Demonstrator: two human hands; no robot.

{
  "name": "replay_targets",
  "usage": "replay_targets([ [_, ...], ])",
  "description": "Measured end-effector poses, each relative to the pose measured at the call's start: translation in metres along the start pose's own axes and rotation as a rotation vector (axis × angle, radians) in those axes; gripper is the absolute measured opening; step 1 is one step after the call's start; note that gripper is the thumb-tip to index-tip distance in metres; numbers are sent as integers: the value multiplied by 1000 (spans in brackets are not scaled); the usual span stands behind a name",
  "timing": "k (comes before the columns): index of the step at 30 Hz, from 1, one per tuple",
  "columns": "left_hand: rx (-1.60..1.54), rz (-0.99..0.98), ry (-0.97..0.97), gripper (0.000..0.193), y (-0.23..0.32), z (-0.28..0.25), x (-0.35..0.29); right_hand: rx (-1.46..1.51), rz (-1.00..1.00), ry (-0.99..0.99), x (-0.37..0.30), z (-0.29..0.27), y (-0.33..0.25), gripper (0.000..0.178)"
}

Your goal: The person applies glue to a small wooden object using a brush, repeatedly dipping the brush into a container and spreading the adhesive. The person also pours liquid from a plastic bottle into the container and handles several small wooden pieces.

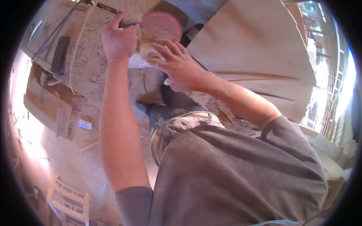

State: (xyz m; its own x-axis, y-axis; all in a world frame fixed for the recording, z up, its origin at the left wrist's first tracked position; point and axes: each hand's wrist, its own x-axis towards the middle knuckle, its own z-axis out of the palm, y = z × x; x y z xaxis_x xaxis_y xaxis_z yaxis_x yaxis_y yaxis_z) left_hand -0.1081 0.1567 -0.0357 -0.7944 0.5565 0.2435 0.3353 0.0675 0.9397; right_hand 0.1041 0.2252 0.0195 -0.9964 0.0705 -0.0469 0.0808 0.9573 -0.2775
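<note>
At the dusty bench's near right corner, my left hand (120,40) is closed round a dark rounded piece (129,23); its exact kind I cannot make out. My right hand (179,67) reaches in from the right with fingers spread, close to a pale piece (147,49) at the bench edge. Whether its fingertips touch that piece is unclear. Just beyond both hands sits a round pink-rimmed basin (161,25) with light brown, dusty material inside.
Shavings cover the workbench (88,56), which also bears a dark rectangular block (60,55) and a yellow cord (74,60). Large wooden sheets (256,41) lean on the right. On the floor at left are a small white-blue box (85,124) and a slatted wooden frame (69,197).
</note>
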Motion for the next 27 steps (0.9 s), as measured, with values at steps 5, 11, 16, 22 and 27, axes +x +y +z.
replay_targets([
  [5, -34, 20, 30, 36, 1, 2, 0, -57, 42, 75, 2, 18, 8, 67],
  [11, 30, 15, -27, 37, -1, -1, 1, -280, 6, 163, 19, 17, -17, 52],
  [16, 31, -5, -10, 36, 1, -4, 1, -152, -75, 220, -2, 0, -23, 48],
  [22, 32, 36, -4, 34, -1, -2, 2, -151, 76, 166, 21, 23, -1, 43],
  [27, -26, 24, -4, 33, 3, -3, -2, -57, 29, 186, 20, 13, -25, 61],
])
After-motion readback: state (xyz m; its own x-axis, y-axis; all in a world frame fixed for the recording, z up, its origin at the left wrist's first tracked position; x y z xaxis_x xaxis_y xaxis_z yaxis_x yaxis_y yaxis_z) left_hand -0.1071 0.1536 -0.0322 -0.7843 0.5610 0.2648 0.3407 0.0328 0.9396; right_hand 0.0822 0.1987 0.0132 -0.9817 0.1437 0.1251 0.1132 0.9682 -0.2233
